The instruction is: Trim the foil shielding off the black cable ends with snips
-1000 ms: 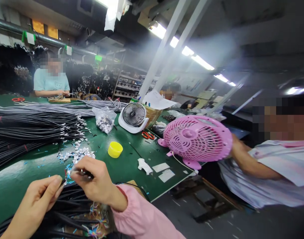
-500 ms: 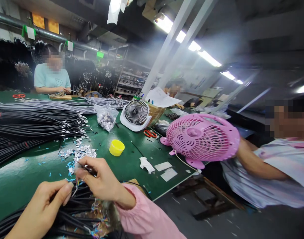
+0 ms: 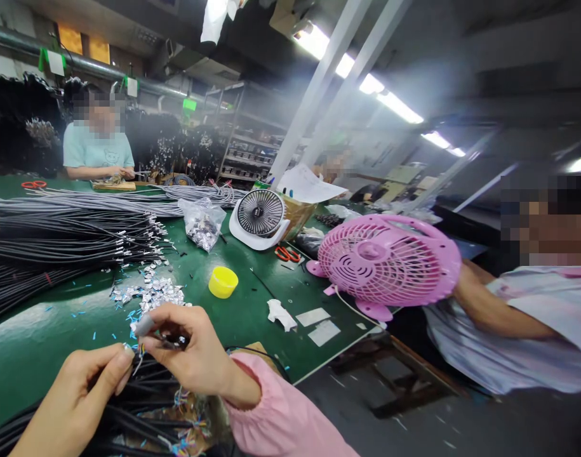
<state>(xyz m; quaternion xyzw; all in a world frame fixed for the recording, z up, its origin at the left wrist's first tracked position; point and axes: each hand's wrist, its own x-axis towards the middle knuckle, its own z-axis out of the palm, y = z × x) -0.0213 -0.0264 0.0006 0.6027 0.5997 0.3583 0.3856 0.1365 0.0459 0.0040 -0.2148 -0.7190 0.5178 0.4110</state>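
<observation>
Row of bright ceiling lights (image 3: pixel 399 108); slanting white posts (image 3: pixel 321 89); metal pipe (image 3: pixel 87 63) at back; shelves (image 3: pixel 252 147) beyond green table (image 3: pixel 252 324); grey floor (image 3: pixel 414 438).

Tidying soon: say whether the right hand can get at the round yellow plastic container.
Likely yes, though the right hand holds something dark: only green tabletop separates it from the yellow container.
</observation>
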